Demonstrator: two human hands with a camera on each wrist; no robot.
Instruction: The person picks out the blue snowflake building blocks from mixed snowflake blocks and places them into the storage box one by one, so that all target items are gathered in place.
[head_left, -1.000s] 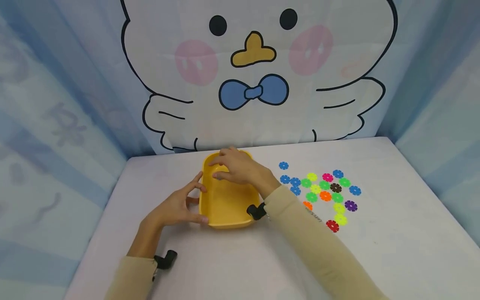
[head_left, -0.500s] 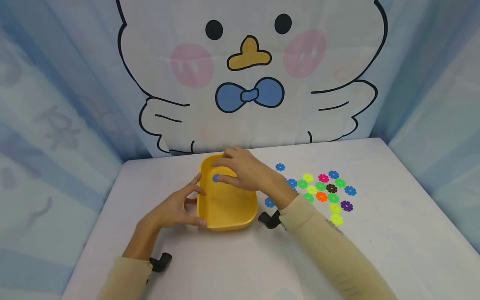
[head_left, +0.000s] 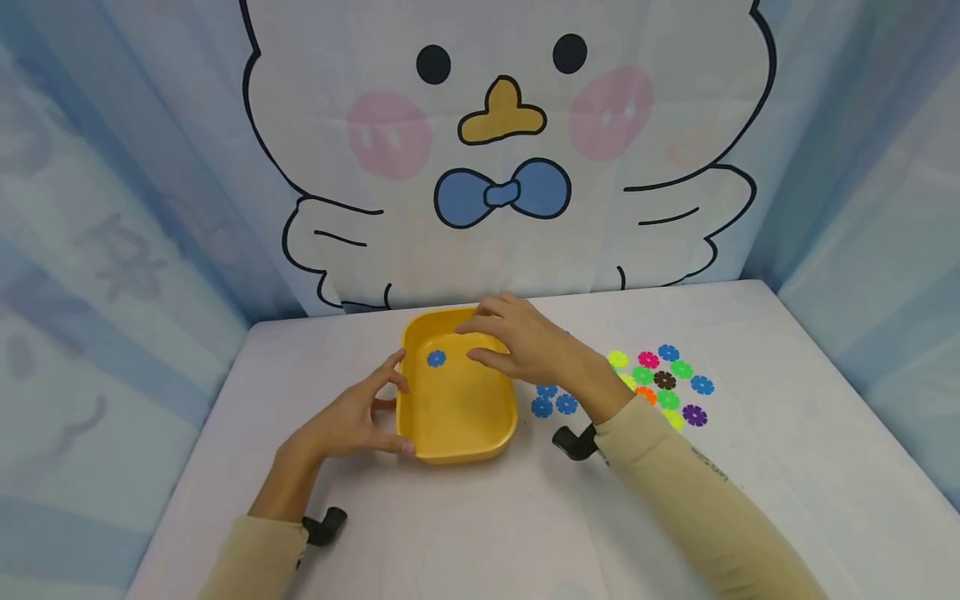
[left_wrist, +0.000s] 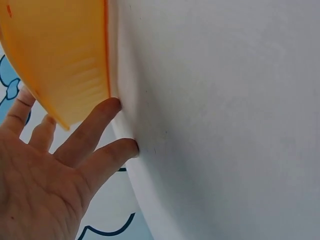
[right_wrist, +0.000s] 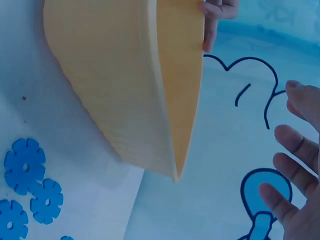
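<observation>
A yellow plastic tray (head_left: 465, 425) stands near the table's far edge. Inside it lies one blue notched disc (head_left: 437, 358). My left hand (head_left: 348, 417) steadies the tray's left side, its spread fingers touching the wall and rim; in the left wrist view the fingers (left_wrist: 95, 125) look nearly straight. My right hand (head_left: 517, 337) hovers over the tray's right far part with nothing in it. Its fingers are apart and loosely bent, as the right wrist view also shows (right_wrist: 295, 160). Several blue notched discs (head_left: 567, 404) lie just right of the tray, partly hidden by the right wrist.
More notched discs in yellow, green, pink, orange, brown, blue and purple (head_left: 695, 415) are scattered on the white table (head_left: 450, 533) at the right, some under the right forearm. A cartoon-printed curtain (head_left: 502, 250) hangs behind the table. Black wrist cameras sit on both wrists.
My right hand has let go of the blue disc, which now lies in the tray, and has drawn back to the right. The left hand has stayed at the tray's side.
</observation>
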